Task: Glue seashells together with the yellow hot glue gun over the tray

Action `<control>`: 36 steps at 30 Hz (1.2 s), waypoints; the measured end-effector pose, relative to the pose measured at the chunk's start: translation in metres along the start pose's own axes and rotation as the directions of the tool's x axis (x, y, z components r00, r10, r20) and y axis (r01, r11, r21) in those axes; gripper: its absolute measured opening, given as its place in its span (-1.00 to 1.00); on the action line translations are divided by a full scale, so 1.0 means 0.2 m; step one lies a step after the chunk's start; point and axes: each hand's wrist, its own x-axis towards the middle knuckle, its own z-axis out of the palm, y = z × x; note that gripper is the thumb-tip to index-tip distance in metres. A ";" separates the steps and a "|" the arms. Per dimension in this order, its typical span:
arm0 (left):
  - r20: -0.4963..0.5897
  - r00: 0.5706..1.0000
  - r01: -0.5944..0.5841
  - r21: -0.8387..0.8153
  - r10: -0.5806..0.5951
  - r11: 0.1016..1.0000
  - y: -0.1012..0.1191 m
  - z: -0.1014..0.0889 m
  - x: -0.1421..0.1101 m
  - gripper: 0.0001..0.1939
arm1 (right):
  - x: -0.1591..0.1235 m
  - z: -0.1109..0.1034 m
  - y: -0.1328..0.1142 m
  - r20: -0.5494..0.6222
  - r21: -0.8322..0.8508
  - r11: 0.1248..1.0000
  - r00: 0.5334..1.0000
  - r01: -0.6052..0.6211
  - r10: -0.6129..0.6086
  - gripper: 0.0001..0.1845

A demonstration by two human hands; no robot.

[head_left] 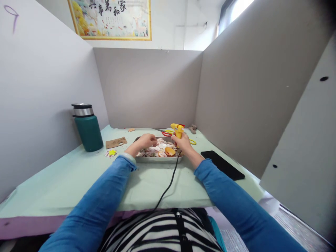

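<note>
1. Grips the yellow glue gun point(177, 131) by its handle in the right hand point(181, 142), beside the metal tray point(160, 160).
2. Curls the left hand point(147, 140) over shells point(154, 149); cannot tell about anything pinched there.
3. Probably handles light and stiff; best held by the handle, with the cord point(172, 179) running free below the right hand.
4. Reads "家和萬事興" on the poster point(112, 22) above both hands, "9" on the panel point(47, 80) left of them.
</note>
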 end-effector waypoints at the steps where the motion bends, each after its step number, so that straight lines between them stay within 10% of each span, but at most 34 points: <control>1: -0.004 1.000 -0.014 -0.046 0.014 0.999 0.01 0.00 -0.01 -0.73 | 0.00 0.00 -0.01 0.049 0.013 1.000 0.999 -0.004 0.004 -0.77; 11: -0.007 1.000 -0.018 -0.040 0.018 0.999 0.12 0.01 -0.04 -0.72 | 0.01 0.00 0.00 0.180 -0.079 0.994 0.982 0.080 -0.065 -0.73; 17: -0.046 0.998 -0.041 -0.028 0.039 0.999 0.14 0.07 0.00 -0.63 | 0.03 -0.01 0.01 -0.069 -0.101 0.995 0.997 0.024 -0.031 -0.69; 22: 0.148 0.939 -0.333 0.153 0.311 0.931 0.26 0.14 0.02 -0.67 | 0.05 -0.02 0.00 -0.161 -0.040 0.995 0.983 -0.093 0.085 -0.60; 27: 0.166 0.961 -0.263 0.316 0.220 0.911 0.34 0.19 0.02 -0.74 | 0.05 -0.01 0.02 -0.167 -0.025 0.998 0.984 -0.057 0.052 -0.59; 36: -0.045 0.997 -0.080 -0.339 0.069 0.937 0.19 0.12 0.04 -0.94 | 0.03 -0.01 -0.01 -0.158 0.112 0.992 0.984 -0.062 0.079 -0.62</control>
